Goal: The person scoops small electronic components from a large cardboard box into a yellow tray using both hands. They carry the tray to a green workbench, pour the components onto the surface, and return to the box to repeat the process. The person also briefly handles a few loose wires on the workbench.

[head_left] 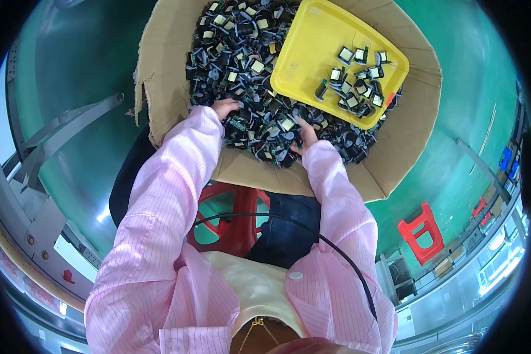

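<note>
A big open cardboard box (171, 88) is heaped with several small black electronic parts (242, 65) with pale tops. My left hand (225, 108) reaches into the near left of the heap, fingers dug among the parts. My right hand (305, 137) is at the near middle of the heap, fingers curled around black parts (283, 127); what exactly it holds is hidden. A yellow plastic tray (312, 53) rests tilted on the heap at the far right, carrying several of the same parts (357, 82). Both arms wear pink striped sleeves.
The box rests over a red plastic stool (233, 218) on a green floor. Another red stool (422, 233) stands at the right. Grey metal frames and a bench edge (35, 194) run along the left. A black cable (336, 253) crosses my chest.
</note>
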The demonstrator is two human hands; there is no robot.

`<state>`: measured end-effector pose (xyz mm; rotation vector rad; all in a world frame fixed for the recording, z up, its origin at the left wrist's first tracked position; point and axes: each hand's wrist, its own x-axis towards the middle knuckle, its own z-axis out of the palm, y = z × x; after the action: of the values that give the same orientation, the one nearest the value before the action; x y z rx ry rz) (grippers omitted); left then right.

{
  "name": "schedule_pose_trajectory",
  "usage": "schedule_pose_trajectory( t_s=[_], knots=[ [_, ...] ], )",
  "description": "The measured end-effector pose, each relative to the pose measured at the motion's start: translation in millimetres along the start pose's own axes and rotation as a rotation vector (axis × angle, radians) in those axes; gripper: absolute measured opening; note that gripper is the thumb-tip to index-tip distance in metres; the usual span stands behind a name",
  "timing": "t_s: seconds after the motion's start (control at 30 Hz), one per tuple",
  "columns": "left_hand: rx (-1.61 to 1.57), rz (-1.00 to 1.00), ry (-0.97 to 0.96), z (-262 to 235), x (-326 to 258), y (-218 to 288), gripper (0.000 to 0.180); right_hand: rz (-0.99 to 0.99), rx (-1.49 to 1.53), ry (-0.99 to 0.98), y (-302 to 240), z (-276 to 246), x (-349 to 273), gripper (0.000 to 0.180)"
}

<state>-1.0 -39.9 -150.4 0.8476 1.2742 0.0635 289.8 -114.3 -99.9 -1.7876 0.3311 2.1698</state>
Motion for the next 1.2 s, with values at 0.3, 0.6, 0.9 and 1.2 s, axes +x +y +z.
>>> schedule_pose_trajectory(
  t_s=[0.3,0.6,0.9,1.2],
  knots=[
    [-0.312,0.118,-0.121,30.5,-17.1,6.0,0.034,-0.250,0.243,-0.370,-9.6,56.9,-46.8,0.030],
    [-0.750,-0.063,-0.174,64.9,-77.0,113.8,0.027,-0.449,-0.037,-0.294,-46.9,64.3,-132.6,0.052],
    [-0.900,0.228,-0.529,59.5,-59.3,242.3,0.082,-0.968,0.063,-0.042,-123.0,39.9,-178.2,0.063],
    [0.125,-0.037,0.433,-10.0,-19.9,115.2,0.048,-0.362,-1.251,0.756,-44.9,-67.4,-92.6,0.066]
  ],
)
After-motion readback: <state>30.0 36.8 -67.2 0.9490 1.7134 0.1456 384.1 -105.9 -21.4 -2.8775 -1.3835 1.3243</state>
